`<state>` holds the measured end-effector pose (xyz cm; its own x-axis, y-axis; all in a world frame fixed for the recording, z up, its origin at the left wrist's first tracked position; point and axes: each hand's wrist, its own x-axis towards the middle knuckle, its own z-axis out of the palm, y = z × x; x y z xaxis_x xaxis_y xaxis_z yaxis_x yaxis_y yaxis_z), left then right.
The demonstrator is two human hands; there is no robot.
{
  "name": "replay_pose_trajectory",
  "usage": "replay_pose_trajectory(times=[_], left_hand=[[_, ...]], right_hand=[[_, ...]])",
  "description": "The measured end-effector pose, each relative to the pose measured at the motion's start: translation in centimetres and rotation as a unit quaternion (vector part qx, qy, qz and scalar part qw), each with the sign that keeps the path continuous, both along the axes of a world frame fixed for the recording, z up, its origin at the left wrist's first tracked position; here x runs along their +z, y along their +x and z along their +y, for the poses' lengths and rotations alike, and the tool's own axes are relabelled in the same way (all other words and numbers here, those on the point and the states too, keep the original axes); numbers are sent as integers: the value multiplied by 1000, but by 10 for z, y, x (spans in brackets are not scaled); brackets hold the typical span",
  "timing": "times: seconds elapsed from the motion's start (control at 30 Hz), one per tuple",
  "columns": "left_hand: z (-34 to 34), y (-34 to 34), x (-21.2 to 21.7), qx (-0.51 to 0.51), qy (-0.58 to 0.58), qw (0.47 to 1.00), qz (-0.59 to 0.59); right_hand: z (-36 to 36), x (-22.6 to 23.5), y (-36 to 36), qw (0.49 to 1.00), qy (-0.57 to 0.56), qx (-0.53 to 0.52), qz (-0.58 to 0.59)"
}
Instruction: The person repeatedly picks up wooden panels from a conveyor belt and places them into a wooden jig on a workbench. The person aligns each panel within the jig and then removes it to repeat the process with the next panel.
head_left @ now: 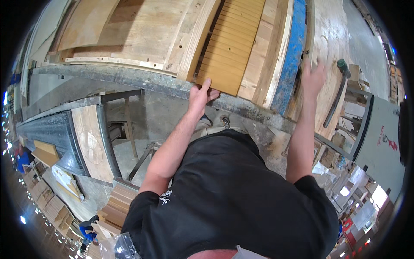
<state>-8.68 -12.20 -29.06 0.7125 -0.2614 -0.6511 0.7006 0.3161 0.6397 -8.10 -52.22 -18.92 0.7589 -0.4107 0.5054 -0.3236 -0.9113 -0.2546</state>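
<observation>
A long grooved yellow wooden panel (230, 41) lies on a workbench (129, 77), its near end overhanging the bench's front edge. My left hand (199, 94) grips that near end, thumb under and fingers on top. My right hand (313, 78) reaches out to the right with fingers spread, resting on or just above a plywood sheet (332, 39). It holds nothing. A blue-edged board (290, 56) lies between the two hands.
Wide pale boards (142, 30) cover the bench's left part. A green-handled tool (341, 88) lies at the right. A dark metal machine bed with a wooden top (90, 138) stands lower left. Stacked boards (118, 205) sit on the floor. A person in blue (88, 228) is far below.
</observation>
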Motion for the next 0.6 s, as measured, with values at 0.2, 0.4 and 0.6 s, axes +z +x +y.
replay_pose_trajectory(times=[0.2,0.4,0.6], left_hand=[[-2,-5,-4,-42,-5,999,-13],[3,0,-10,-61,-18,998,-18],[-12,-6,-16,12,0,999,-32]], right_hand=[[29,-10,-126,998,-14,29,49],[39,-11,-122,997,-49,-46,47],[40,-8,-124,999,-18,-24,25]])
